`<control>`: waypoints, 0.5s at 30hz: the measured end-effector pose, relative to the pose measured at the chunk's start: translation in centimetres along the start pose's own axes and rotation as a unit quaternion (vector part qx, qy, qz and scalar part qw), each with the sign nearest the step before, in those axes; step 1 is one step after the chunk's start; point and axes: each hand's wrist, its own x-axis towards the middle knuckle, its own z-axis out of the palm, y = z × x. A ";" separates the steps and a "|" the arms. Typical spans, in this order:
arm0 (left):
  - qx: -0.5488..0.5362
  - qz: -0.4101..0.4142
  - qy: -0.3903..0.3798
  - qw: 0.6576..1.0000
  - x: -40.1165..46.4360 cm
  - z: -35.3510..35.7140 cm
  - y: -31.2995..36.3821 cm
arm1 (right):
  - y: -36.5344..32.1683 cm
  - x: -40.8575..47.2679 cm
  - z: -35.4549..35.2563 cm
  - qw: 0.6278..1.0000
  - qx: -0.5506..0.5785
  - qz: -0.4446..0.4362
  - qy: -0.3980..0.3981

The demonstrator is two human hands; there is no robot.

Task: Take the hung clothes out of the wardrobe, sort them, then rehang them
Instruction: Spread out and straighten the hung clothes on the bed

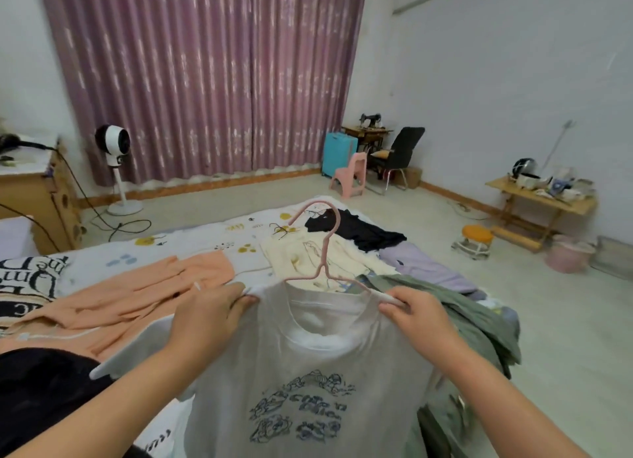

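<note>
Your left hand [209, 315] pinches the left shoulder of the white T-shirt [308, 372]; your right hand [416, 312] pinches the right shoulder over the pink hanger [323, 252] arm. The shirt hangs above the bed [191, 248], among sorted clothes. It looks light and limp, so hold the shoulder seams. The hem is cut off, and the wardrobe is out of view.

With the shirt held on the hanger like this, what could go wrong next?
The right hand pinches the white T-shirt at the shoulder with the pink hanger arm's end showing there; the shoulder may slip off. The left hand grips the other shoulder; uneven pulling may tilt the hanger.
</note>
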 end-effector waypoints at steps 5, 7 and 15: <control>0.010 0.103 -0.036 0.994 2.6 2.0 6.6 | 4.1 -2.8 -7.3 0.996 0.054 0.034 0.056; 0.027 0.107 -0.054 0.992 3.6 3.5 9.3 | 6.7 -4.1 -10.8 0.993 0.064 0.045 0.087; -0.002 0.177 -0.133 0.975 5.1 11.6 23.5 | 16.6 -8.5 -24.3 0.979 0.065 0.089 0.169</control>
